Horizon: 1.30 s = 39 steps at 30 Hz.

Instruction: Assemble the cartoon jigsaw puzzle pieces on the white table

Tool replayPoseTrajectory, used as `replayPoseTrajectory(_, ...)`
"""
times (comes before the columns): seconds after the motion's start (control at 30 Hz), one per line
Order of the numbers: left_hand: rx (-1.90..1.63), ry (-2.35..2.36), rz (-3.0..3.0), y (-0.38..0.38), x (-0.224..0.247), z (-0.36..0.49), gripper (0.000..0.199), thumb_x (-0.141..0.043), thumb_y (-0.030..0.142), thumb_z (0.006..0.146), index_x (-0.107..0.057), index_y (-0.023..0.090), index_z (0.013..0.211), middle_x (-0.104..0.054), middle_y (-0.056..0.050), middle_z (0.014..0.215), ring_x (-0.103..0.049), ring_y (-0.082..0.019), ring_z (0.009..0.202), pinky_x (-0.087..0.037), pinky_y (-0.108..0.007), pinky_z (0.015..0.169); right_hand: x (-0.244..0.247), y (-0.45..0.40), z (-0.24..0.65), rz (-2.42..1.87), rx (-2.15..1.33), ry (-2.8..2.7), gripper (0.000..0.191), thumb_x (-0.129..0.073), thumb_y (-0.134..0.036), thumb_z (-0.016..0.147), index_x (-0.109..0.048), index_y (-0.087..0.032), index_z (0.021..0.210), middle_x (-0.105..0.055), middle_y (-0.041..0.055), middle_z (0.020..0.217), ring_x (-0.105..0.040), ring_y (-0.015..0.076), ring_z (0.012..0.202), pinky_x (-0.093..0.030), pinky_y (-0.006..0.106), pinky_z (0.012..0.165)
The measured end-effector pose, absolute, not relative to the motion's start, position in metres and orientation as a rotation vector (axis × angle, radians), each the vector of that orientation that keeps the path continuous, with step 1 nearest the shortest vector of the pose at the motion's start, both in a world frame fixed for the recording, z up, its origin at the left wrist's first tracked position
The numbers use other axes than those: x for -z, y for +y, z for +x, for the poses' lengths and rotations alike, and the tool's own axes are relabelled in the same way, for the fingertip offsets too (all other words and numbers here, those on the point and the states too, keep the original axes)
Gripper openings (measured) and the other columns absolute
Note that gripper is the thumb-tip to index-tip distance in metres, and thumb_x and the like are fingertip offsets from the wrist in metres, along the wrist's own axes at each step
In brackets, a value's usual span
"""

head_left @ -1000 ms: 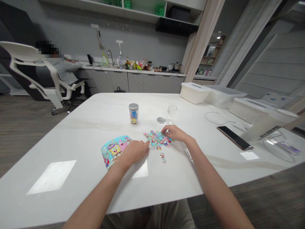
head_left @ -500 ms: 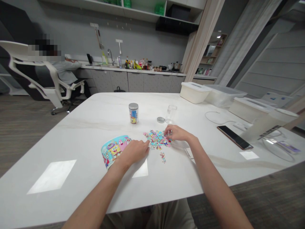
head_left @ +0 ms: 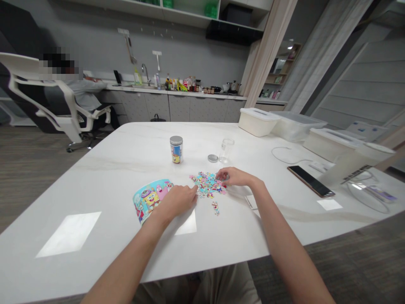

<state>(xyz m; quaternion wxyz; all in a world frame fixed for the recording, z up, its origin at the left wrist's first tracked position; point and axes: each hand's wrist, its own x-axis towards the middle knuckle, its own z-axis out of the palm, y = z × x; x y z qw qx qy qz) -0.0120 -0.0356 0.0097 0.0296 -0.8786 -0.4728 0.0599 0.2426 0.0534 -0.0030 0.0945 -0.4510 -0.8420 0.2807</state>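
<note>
A loose pile of small colourful puzzle pieces (head_left: 207, 184) lies on the white table. My left hand (head_left: 182, 197) rests at the pile's left edge, fingers curled and index finger pointing at the pieces; what it holds, if anything, is hidden. At the pile's right side, my right hand (head_left: 232, 176) has its fingers bent over the pieces, and whether it grips one is too small to tell. A few joined pieces (head_left: 215, 208) lie nearer to me. Partly under my left hand and wrist is a cartoon picture sheet (head_left: 150, 196).
Behind the pile stand a lidded cartoon jar (head_left: 176, 150), a metal lid (head_left: 213, 158) and a clear jar (head_left: 226, 150). A phone (head_left: 310, 181), cables and storage boxes (head_left: 257, 121) are on the right. A seated person (head_left: 84, 95) is at the back left.
My right hand has shifted slightly left over the pile, its fingers bent a little differently. My left hand is almost unmoved.
</note>
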Motion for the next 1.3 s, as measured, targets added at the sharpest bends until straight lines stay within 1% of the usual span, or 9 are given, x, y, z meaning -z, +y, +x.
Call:
replayPoseTrajectory(0.2,-0.171,-1.466,-2.714,-0.0365,-0.0088,-0.0118,0.027,-0.034,0.025,0.096,-0.056,0.014,0.108,-0.070,-0.013,0.081,-0.070,-0.027,0.077,-0.050,-0.036,0.066,0.0013,0.0517,0.2400,-1.350,-0.941,-2.451,0.030,-0.066,-0.015,0.070,-0.068,-0.014,0.100,-0.069,0.0040,0.082,-0.061,0.0139,0.070,-0.048,0.026,0.067)
replayPoseTrajectory(0.4,-0.177,-1.469,-2.697,-0.0350,-0.0046,-0.0123,0.029,-0.032,0.026,0.096,-0.054,0.014,0.112,-0.070,-0.013,0.082,-0.070,-0.026,0.078,-0.049,-0.035,0.068,0.0010,0.0513,0.2379,-1.408,-0.834,-2.474,0.028,-0.063,-0.012,0.066,-0.068,-0.014,0.094,-0.066,0.0026,0.078,-0.058,0.0137,0.069,-0.045,0.025,0.064)
replayPoseTrajectory(0.57,-0.160,-1.450,-2.693,-0.0350,-0.0035,-0.0124,0.030,-0.031,0.026,0.096,-0.053,0.014,0.113,-0.070,-0.013,0.080,-0.070,-0.028,0.077,-0.050,-0.036,0.067,0.0006,0.0507,0.2379,-1.439,-0.809,-2.483,0.028,-0.060,-0.009,0.064,-0.066,-0.015,0.091,-0.063,0.0009,0.075,-0.055,0.0124,0.066,-0.043,0.025,0.063)
replayPoseTrajectory(0.77,-0.189,-1.471,-2.711,-0.0360,-0.0067,-0.0115,0.030,-0.032,0.026,0.096,-0.051,0.014,0.116,-0.070,-0.013,0.083,-0.070,-0.026,0.079,-0.049,-0.035,0.069,0.0033,0.0520,0.2392,-1.388,-0.788,-2.460,0.020,-0.062,-0.013,0.064,-0.061,-0.016,0.083,-0.062,0.0006,0.075,-0.054,0.0128,0.067,-0.043,0.025,0.063)
replayPoseTrajectory(0.93,-0.187,-1.460,-2.710,-0.0364,-0.0075,-0.0115,0.032,-0.030,0.026,0.096,-0.050,0.013,0.118,-0.070,-0.014,0.082,-0.069,-0.027,0.079,-0.049,-0.036,0.068,0.0047,0.0543,0.2413,-1.405,-0.798,-2.450,0.011,-0.065,-0.017,0.065,-0.060,-0.017,0.075,-0.061,-0.0005,0.070,-0.055,0.0130,0.065,-0.042,0.025,0.063)
replayPoseTrajectory(1.13,-0.194,-1.439,-2.701,-0.0362,-0.0070,-0.0115,0.033,-0.030,0.026,0.096,-0.049,0.012,0.120,-0.071,-0.014,0.082,-0.070,-0.027,0.079,-0.049,-0.035,0.067,0.0040,0.0544,0.2408,-1.417,-0.758,-2.475,0.017,-0.065,-0.016,0.064,-0.064,-0.016,0.081,-0.063,0.0011,0.073,-0.055,0.0136,0.066,-0.042,0.025,0.062)
replayPoseTrajectory(1.3,-0.194,-1.429,-2.709,-0.0365,-0.0081,-0.0116,0.031,-0.031,0.025,0.096,-0.052,0.012,0.116,-0.071,-0.014,0.081,-0.070,-0.029,0.077,-0.050,-0.037,0.066,0.0028,0.0525,0.2397,-1.407,-0.756,-2.496,0.020,-0.061,-0.014,0.065,-0.066,-0.015,0.085,-0.063,0.0016,0.073,-0.054,0.0130,0.064,-0.042,0.025,0.062)
